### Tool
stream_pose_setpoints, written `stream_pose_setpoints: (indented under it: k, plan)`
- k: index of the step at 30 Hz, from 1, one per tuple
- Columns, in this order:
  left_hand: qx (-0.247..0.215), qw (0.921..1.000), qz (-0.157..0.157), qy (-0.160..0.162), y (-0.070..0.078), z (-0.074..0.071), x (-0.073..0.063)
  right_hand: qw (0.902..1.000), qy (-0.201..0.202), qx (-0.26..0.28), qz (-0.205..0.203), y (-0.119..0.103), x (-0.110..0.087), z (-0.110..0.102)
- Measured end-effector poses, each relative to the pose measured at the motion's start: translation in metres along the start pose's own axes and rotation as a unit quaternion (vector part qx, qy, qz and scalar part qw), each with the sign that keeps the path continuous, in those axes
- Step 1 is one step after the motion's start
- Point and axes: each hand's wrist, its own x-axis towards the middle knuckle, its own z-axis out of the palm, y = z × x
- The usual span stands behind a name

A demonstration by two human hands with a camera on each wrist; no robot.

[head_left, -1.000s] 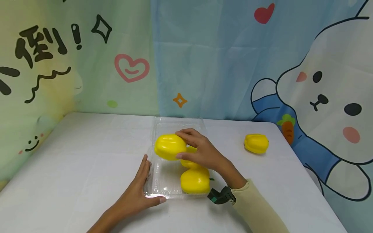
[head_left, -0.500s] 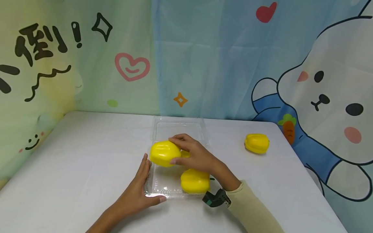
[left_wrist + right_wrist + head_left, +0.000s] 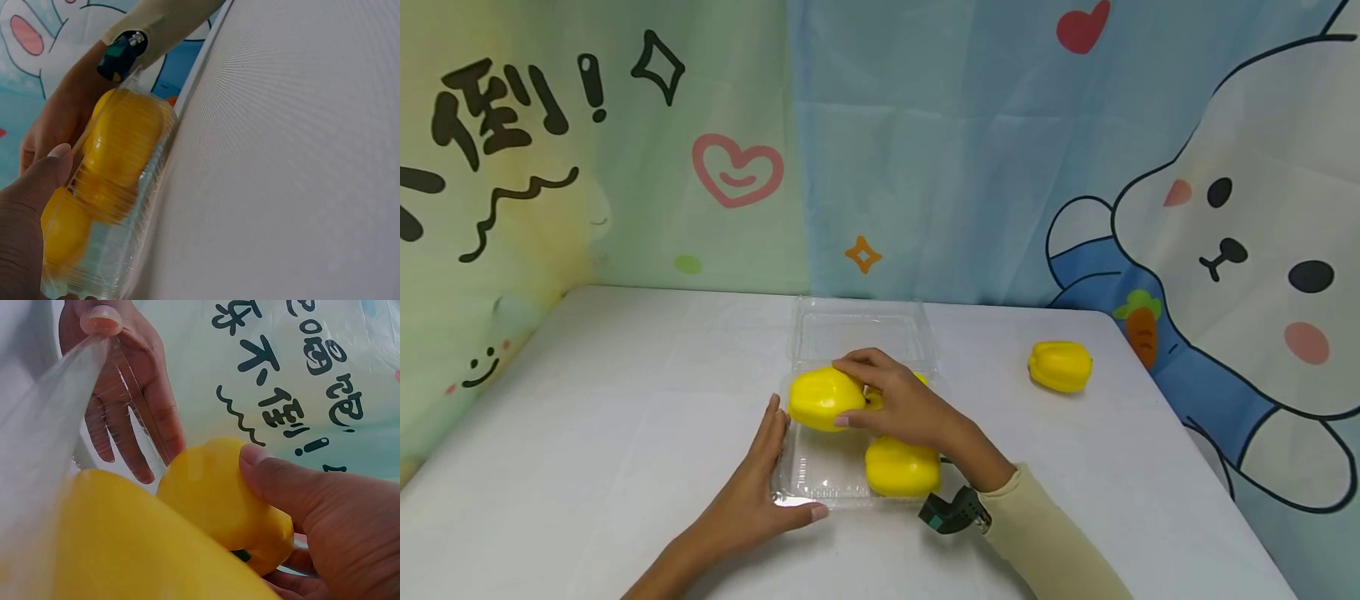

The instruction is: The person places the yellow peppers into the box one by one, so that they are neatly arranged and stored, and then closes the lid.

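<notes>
My right hand (image 3: pixel 902 400) pinches a yellow bell pepper (image 3: pixel 820 400) between thumb and fingers, at the left side of a clear plastic clamshell box (image 3: pixel 820 483). In the right wrist view the held pepper (image 3: pixel 219 494) shows a bit of green stem. Another yellow pepper (image 3: pixel 902 467) lies in the box's front right part, stem to the right. A further pepper (image 3: pixel 921 378) behind it is mostly hidden by my right hand. Along the box's left wall lie the straight fingers of my left hand (image 3: pixel 752 492), its thumb at the front rim.
The box's clear lid (image 3: pixel 865 329) lies folded back behind it. One more yellow pepper (image 3: pixel 1060 367) sits on the white table (image 3: pixel 625 417) at the right. A printed cartoon cloth (image 3: pixel 925 167) hangs behind the table.
My right hand has brought its pepper left, toward me and lower, mostly in the first half second. The left hand and the other peppers have stayed put.
</notes>
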Motion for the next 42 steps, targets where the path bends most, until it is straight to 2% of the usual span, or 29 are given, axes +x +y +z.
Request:
stream_pose_setpoints:
  k: [16,22,34,42]
  plan:
    - [0.001,1.0000,-0.006,0.001,0.000,0.000,-0.001,0.9995,0.011,-0.021,0.022,0.000,0.001,0.009]
    - [0.003,1.0000,-0.006,0.004,0.000,0.000,-0.001,0.9983,-0.021,-0.033,0.044,-0.005,0.000,0.009]
    - [0.005,0.9999,-0.011,0.005,0.002,0.000,-0.001,0.9955,-0.070,-0.060,0.020,-0.007,-0.001,0.008]
    - [0.003,0.9999,-0.012,0.001,0.002,0.000,-0.001,0.9916,-0.102,-0.078,0.021,-0.008,-0.002,0.007]
